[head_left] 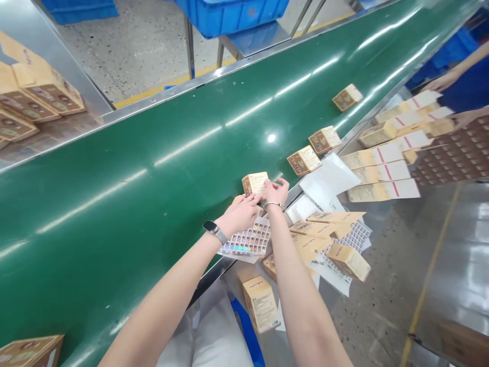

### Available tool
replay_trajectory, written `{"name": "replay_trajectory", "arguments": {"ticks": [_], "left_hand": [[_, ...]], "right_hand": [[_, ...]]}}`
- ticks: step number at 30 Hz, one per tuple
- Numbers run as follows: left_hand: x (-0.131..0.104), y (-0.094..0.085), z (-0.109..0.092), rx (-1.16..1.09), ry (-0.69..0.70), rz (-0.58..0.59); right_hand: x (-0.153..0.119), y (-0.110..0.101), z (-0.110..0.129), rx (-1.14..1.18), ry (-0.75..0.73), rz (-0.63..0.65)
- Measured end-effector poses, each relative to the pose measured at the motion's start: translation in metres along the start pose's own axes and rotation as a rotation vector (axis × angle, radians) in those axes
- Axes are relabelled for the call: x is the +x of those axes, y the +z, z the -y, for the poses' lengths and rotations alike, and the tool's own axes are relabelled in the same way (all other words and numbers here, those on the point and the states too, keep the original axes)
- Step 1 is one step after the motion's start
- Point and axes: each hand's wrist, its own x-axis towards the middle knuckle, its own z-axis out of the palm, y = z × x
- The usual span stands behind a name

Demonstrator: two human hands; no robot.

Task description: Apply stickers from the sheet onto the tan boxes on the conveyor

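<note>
One box [255, 184] sits between my hands at the near edge of the green belt [183, 148], and I judge the work to be partway along, with this piece unfinished. My left hand [241, 215] has its fingers close together, stretched over the near side of the box; my right hand [277, 192] bends at its 3 o'clock end, thumb and fingertips near one another, though I cannot tell whether they pinch anything thin. A sheet of small shiny squares [252, 237] lies at 6 o'clock of the box, partly covered by my left hand. Three cartons [304, 160] rest on the belt toward 2 o'clock, out of my reach of grip; they may be done or waiting, and I cannot settle which. Around the bench [237, 270], a loose carton [262, 304] lies at 6 o'clock and a tilted carton [348, 261] at 4 o'clock, beside more printed sheets [334, 275]; neither hand touches these, so plenty looks left. Farther off at 3 o'clock, red-striped packs [385, 173] lie in rows, with a co-worker's hand [445, 80] at 2 o'clock. Whether any carton bears a shiny square is too small for me to make out.
</note>
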Motion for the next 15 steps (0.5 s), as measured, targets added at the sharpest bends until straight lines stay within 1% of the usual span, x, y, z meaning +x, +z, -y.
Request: {"name": "replay_trajectory", "arguments": {"ticks": [3,6,8,10,13,14,15], "left_hand": [[0.005,-0.004,0.001,-0.022,0.011,-0.012],[-0.005,-0.008,-0.008,-0.059,0.034,-0.046],[-0.023,-0.008,-0.020,-0.099,0.044,-0.068],[-0.050,-0.004,-0.033,-0.157,0.034,-0.059],[-0.092,0.010,-0.045,-0.262,-0.020,-0.007],[-0.104,0.016,-0.045,-0.328,-0.048,0.017],[-0.113,0.023,-0.044,-0.511,-0.121,0.038]], "right_hand": [[0.028,-0.008,0.005,-0.060,0.019,0.005],[0.056,-0.033,0.005,-0.156,0.000,-0.006],[0.071,-0.055,-0.001,-0.237,-0.018,-0.026],[0.080,-0.076,-0.012,-0.322,-0.029,-0.040],[0.086,-0.099,-0.028,-0.437,-0.060,-0.015],[0.087,-0.104,-0.032,-0.473,-0.085,0.002],[0.088,-0.108,-0.034,-0.506,-0.117,0.019]]}}
